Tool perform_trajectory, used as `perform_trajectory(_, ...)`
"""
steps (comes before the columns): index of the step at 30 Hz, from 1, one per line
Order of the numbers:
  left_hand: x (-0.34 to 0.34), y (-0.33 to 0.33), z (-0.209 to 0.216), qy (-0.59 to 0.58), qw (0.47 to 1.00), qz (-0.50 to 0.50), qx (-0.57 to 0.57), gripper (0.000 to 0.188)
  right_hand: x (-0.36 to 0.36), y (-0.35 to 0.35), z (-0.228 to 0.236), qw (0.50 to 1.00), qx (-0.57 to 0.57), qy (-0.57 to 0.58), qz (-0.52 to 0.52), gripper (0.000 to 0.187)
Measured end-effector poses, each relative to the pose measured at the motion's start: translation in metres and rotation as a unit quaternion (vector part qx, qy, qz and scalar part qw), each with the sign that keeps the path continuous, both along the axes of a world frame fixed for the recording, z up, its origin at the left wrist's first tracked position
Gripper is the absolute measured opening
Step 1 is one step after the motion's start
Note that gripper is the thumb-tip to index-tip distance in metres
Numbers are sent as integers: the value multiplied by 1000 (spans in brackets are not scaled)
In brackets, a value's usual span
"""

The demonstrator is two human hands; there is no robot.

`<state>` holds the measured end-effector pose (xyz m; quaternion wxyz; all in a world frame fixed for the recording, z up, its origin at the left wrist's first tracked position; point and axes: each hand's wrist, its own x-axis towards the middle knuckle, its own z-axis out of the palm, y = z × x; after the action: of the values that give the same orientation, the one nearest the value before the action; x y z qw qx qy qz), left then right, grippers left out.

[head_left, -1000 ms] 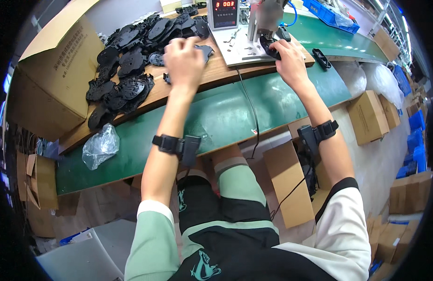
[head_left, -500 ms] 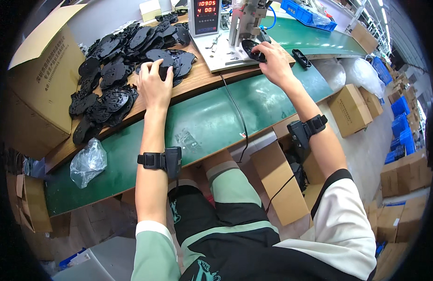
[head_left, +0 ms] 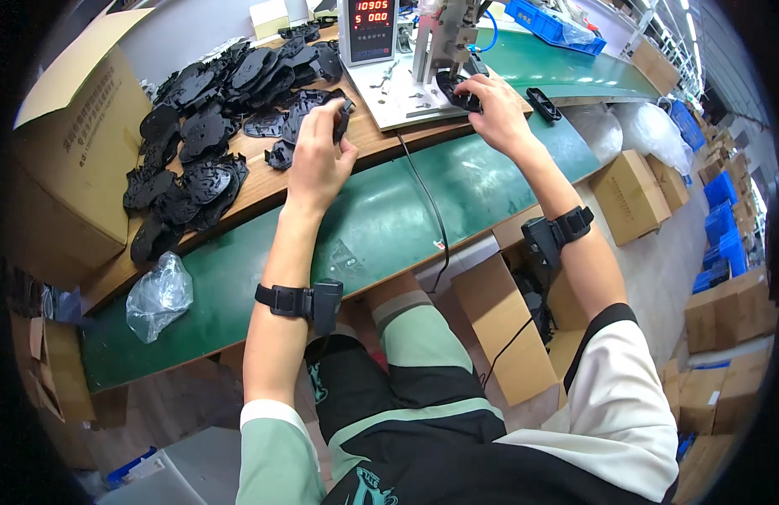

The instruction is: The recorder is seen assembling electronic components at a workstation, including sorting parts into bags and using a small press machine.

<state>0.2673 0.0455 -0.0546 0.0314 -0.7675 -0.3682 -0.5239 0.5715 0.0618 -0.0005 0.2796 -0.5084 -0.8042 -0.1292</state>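
Observation:
My left hand (head_left: 319, 160) is closed around a black plastic part (head_left: 343, 120), lifted at the right end of a heap of similar black plastic parts (head_left: 206, 130). Fingers and palm cover much of that piece. Over on the right, my right hand (head_left: 497, 109) grips the edge of another black plastic part (head_left: 453, 88) under the head of a bench press (head_left: 447, 42). That part sits at the right side of the press's pale metal base plate (head_left: 406, 99); its far side is hidden by the press head.
A control box with a red display (head_left: 373, 34) stands left of the press. An open carton (head_left: 74, 151) borders the heap. A small black tray-like piece (head_left: 543, 104) lies right of the press. A cable (head_left: 423, 189) hangs over the green bench (head_left: 373, 227), where a clear bag (head_left: 160, 296) lies.
My left hand has moved right from the heap, carrying a black part now tilted on edge. My right hand stays at the press, its part shifted slightly. The display digits have changed.

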Motion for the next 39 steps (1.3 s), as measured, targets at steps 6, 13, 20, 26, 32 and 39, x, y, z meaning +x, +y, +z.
perform_trajectory(6,-1,-1,-10,73,997,21,17,36,-9,-1,-1,1000,21,-2,2,33)
perform_trajectory(13,19,-3,-6,166,981,93,24,38,26,14,0,992,108,33,54,24)
perform_trajectory(20,58,-8,8,199,971,94,96,45,31,-98,-18,955,210,201,59,34)
perform_trajectory(26,133,9,37,251,955,38,156,34,60,-197,-103,927,197,297,-115,32)
perform_trajectory(32,174,41,26,308,945,69,84,31,99,-258,-196,919,94,294,-243,30)
perform_trajectory(39,177,37,33,316,946,57,38,29,143,-317,-293,902,-88,249,-342,25)
